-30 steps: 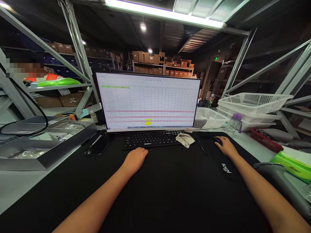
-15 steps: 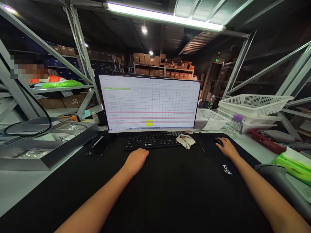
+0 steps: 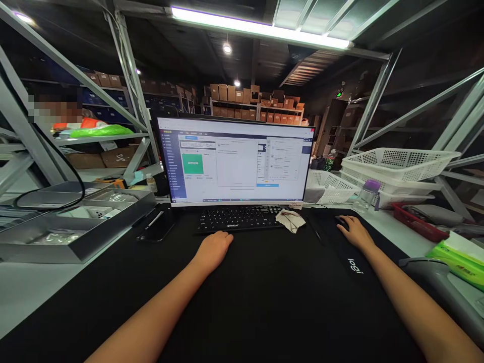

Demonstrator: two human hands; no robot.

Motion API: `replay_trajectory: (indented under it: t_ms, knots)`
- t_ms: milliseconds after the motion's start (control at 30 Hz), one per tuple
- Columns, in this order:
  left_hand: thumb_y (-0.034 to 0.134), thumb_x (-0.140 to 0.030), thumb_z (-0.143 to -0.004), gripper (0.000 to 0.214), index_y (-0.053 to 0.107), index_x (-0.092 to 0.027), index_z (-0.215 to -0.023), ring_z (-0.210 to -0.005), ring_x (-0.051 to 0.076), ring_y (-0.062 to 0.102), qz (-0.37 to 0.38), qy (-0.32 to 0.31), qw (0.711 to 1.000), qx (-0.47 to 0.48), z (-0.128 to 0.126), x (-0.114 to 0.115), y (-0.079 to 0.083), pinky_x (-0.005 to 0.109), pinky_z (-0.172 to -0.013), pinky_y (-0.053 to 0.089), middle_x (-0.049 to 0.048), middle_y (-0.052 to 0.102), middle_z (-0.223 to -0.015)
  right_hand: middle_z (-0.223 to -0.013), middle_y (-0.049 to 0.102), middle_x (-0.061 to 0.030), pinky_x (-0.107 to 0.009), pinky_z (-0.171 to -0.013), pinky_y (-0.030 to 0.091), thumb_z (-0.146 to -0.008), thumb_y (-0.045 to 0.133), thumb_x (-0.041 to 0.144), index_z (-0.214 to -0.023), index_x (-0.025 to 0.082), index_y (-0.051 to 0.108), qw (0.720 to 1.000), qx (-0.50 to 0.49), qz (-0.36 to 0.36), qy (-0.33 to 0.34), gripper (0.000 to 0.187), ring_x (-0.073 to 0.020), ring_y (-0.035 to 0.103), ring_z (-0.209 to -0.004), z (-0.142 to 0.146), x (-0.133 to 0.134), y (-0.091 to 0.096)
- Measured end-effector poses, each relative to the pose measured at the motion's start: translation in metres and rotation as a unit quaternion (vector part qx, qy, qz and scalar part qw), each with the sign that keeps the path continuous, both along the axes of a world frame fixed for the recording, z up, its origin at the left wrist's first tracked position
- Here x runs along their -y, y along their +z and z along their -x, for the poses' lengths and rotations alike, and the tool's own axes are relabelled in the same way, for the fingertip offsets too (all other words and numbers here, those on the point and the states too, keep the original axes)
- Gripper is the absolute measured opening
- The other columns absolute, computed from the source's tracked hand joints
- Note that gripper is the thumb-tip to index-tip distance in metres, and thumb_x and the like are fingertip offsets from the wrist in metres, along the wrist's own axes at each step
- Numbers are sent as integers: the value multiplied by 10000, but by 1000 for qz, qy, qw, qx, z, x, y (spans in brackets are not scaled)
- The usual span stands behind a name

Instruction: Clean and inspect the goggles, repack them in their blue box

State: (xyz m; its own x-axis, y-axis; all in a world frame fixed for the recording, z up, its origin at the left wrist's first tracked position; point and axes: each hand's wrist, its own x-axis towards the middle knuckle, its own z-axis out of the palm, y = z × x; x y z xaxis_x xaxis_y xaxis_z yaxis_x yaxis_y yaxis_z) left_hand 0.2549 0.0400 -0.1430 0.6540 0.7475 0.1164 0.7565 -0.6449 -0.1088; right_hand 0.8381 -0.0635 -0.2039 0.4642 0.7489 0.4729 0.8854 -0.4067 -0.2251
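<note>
My left hand (image 3: 215, 248) rests on the black desk mat (image 3: 249, 297), its fingers curled in closed, just below the front edge of a black keyboard (image 3: 234, 220). I see nothing held in it. On the right, my right hand (image 3: 355, 234) lies over a dark computer mouse (image 3: 341, 220), mostly hidden under the fingers. Behind the keyboard stands a monitor (image 3: 242, 194) showing several overlapping windows, one with a green square. A crumpled tissue (image 3: 290, 221) covers the keyboard's right end. A dark pen-like stick (image 3: 315, 232) lies between tissue and mouse.
A phone (image 3: 156, 227) lies left of the keyboard, beside grey trays (image 3: 81, 247). White baskets (image 3: 401, 164), a clear jar with a purple lid (image 3: 366, 194), a red basket (image 3: 419, 222), a green tissue pack (image 3: 457, 259) and a grey device (image 3: 434, 272) stand right. Metal posts frame the desk.
The monitor has switched from a spreadsheet to overlapping windows with a green square. Both hands stay in the same places; the view has shifted very slightly.
</note>
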Motion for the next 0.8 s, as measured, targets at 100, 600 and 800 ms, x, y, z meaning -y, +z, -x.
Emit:
replay_trajectory:
  t_ms: [100, 600, 800]
  knots:
    - [428, -101, -1063, 331, 751, -141, -1126, -1082, 281, 711, -3, 0, 1000, 6, 0, -1, -2, 383, -906, 550, 130, 761, -1091, -1430, 631, -178, -503, -1145, 527, -972, 561, 455, -1386, 210, 693, 1000, 3, -4, 3, 499, -346, 640, -1338, -1, 0, -1]
    - [426, -88, -1051, 336, 747, -137, -1138, -1085, 284, 701, 1, -5, 1000, 5, 0, -1, -1, 387, -922, 544, 135, 763, -1092, -1343, 684, -161, -459, -1177, 502, -883, 586, 338, -1332, 194, 677, 999, 18, -11, 46, 480, -314, 686, -1262, 6, 5, 5]
    - [420, -93, -1055, 338, 745, -144, -1131, -1082, 279, 700, 0, -8, 1000, 6, 0, 0, -1, 378, -917, 538, 131, 764, -1096, -1426, 659, -177, -484, -1157, 512, -936, 567, 373, -1401, 185, 655, 1000, 10, 17, 11, 509, -339, 673, -1291, 14, 10, 13]
